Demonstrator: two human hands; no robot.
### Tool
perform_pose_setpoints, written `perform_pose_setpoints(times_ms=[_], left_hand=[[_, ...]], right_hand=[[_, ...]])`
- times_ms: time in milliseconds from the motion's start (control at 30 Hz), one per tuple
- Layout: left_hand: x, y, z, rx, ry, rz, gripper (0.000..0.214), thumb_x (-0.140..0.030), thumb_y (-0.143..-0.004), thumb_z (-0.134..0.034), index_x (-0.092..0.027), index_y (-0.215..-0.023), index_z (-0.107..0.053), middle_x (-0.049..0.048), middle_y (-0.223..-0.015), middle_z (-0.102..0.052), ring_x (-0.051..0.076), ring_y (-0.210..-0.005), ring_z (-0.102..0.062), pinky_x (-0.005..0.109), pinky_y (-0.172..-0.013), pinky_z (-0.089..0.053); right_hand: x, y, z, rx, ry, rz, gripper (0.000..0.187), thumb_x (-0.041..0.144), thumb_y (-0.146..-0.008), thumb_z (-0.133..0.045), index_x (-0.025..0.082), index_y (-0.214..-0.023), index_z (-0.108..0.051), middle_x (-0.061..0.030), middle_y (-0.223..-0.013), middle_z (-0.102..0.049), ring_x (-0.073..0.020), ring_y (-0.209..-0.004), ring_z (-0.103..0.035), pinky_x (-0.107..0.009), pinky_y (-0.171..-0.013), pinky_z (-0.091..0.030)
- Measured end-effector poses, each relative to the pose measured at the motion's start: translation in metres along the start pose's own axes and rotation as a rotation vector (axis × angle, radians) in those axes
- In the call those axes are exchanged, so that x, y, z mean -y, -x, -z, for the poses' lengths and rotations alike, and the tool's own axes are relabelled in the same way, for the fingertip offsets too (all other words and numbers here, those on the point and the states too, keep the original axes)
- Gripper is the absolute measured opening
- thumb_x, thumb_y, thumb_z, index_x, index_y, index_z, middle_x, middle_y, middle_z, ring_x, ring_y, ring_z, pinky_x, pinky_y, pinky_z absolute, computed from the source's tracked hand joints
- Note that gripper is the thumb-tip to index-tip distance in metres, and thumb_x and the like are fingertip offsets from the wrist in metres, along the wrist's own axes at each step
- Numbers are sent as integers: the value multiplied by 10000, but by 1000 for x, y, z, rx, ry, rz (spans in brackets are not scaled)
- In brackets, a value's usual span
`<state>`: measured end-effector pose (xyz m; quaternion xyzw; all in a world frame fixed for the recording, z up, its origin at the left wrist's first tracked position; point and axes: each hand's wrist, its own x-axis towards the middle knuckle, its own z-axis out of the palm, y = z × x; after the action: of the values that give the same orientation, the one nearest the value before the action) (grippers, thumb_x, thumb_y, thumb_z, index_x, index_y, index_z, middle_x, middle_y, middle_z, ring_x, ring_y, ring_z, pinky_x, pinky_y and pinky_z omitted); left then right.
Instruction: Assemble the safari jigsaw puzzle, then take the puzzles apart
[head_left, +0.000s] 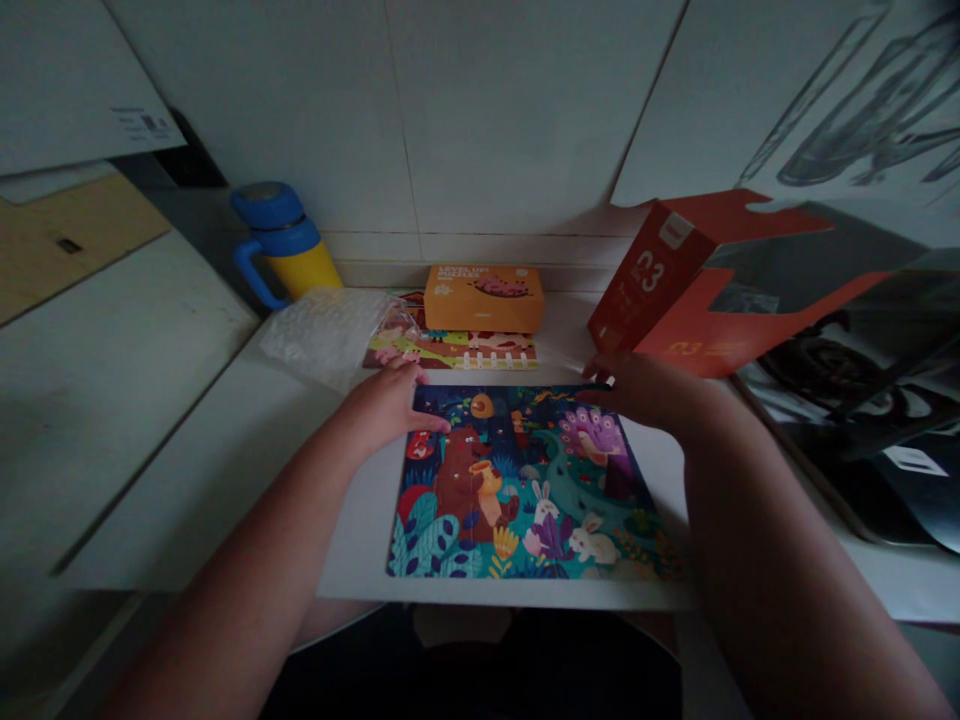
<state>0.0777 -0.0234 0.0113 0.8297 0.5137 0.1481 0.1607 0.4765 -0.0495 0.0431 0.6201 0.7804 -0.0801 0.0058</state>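
A colourful jigsaw puzzle [525, 490] with a bear, rabbits and a peacock lies flat on the white table [247, 440] in front of me. My left hand [390, 400] rests on the puzzle's far left corner, fingers curled against its edge. My right hand [637, 385] sits at the far right corner, fingers bent over the top edge. Both hands touch the puzzle; whether they pinch it is hidden.
Behind the puzzle lie a second puzzle picture [457, 350], a small orange box [484, 297] and a clear plastic bag [330, 330]. A blue and yellow bottle [281, 245] stands at the back left. A large red box [675, 290] leans at the right.
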Motion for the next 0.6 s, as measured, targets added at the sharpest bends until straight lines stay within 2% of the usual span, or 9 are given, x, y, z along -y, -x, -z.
perform_pose_setpoints(times_ms=[100,167,233,300,433,500,600], left_hand=[[-3,-2,1,-8,20,17,640,-543,-576,-975,-207,-1011,-647,192,-1458,-571,411,-1390,-513,495,-1125,-439],[-5,-3,1,2,28,30,659,-534,-555,-983,-210,-1000,-620,176,-1358,-617,403,-1320,-553,482,-1072,-461],[-8,-3,3,13,43,52,692,-530,-538,-988,-216,-1004,-584,132,-1202,-658,366,-1163,-617,440,-950,-496],[-9,-3,4,2,72,60,689,-501,-543,-989,-227,-1003,-556,80,-1077,-662,315,-1023,-633,382,-825,-487],[-5,-3,2,-28,180,34,489,-411,-695,-912,-236,-982,-557,34,-975,-667,251,-918,-624,330,-747,-446],[-3,-4,-1,-11,273,41,399,-380,-763,-860,-232,-1006,-581,32,-975,-697,234,-901,-642,331,-757,-461],[-2,-6,-3,-3,304,26,356,-381,-799,-834,-222,-1059,-652,51,-1052,-738,244,-973,-667,354,-829,-483]], right_hand=[[6,10,-9,-187,-14,26,375,453,-968,-628,156,-1163,-746,-171,-1106,-767,-287,-894,-731,-382,-782,-529],[19,13,-12,-249,-89,57,343,437,-990,-598,171,-1145,-748,-157,-1100,-766,-262,-850,-724,-370,-761,-526],[36,13,-11,-230,-216,123,290,426,-993,-595,197,-1063,-759,-111,-996,-775,-229,-796,-710,-333,-709,-508],[54,12,-11,-160,-302,172,268,429,-995,-599,223,-1041,-764,-66,-898,-771,-197,-722,-683,-307,-650,-472],[72,11,-17,9,-387,205,234,454,-995,-624,264,-1013,-759,-8,-770,-739,-157,-617,-621,-278,-568,-403],[73,11,-21,3,-382,202,240,456,-995,-635,275,-1100,-752,0,-772,-731,-154,-617,-614,-274,-558,-389],[75,11,-24,-57,-356,231,354,432,-1009,-632,287,-1325,-696,-4,-819,-730,-167,-657,-633,-281,-588,-427]])
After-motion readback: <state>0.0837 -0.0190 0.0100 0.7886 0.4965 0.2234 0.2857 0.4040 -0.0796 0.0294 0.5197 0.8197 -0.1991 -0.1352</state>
